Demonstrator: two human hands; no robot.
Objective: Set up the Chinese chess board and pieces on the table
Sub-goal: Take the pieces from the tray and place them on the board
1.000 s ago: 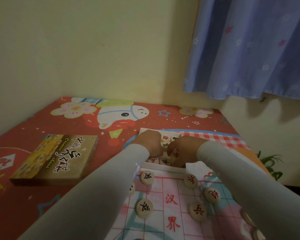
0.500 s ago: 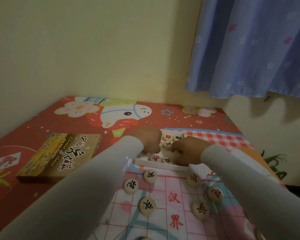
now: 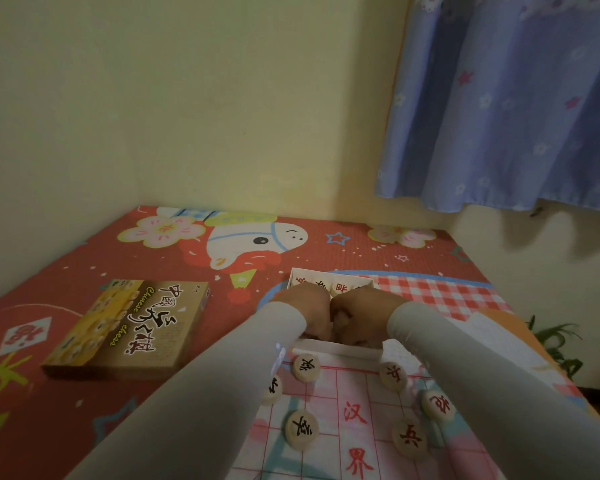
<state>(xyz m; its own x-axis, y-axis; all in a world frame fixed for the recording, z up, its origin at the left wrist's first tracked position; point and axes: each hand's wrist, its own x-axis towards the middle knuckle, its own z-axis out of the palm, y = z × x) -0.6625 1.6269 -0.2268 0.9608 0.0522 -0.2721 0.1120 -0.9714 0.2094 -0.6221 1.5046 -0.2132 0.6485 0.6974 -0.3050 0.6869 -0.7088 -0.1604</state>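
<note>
The paper chess board [image 3: 329,455], pale with a red grid, lies near me on the mat. Several round wooden pieces rest on its far rows: black-lettered ones [image 3: 306,367] [image 3: 301,429] on the left, red-lettered ones [image 3: 392,375] [image 3: 409,438] on the right. Just beyond it is the white piece tray [image 3: 336,346], with more pieces [image 3: 340,288] at its far end. My left hand [image 3: 305,308] and my right hand [image 3: 364,315] are side by side inside the tray, knuckles up, fingers curled down. What the fingers hold is hidden.
The brown chess box [image 3: 129,327] lies on the red cartoon mat [image 3: 66,420] to the left. Yellow walls close the far and left sides. A blue curtain [image 3: 506,98] hangs at upper right, and a green plant [image 3: 555,341] sits past the mat's right edge.
Both hands have drawn together over the near half of the tray until they almost touch. The pieces on the board have not moved.
</note>
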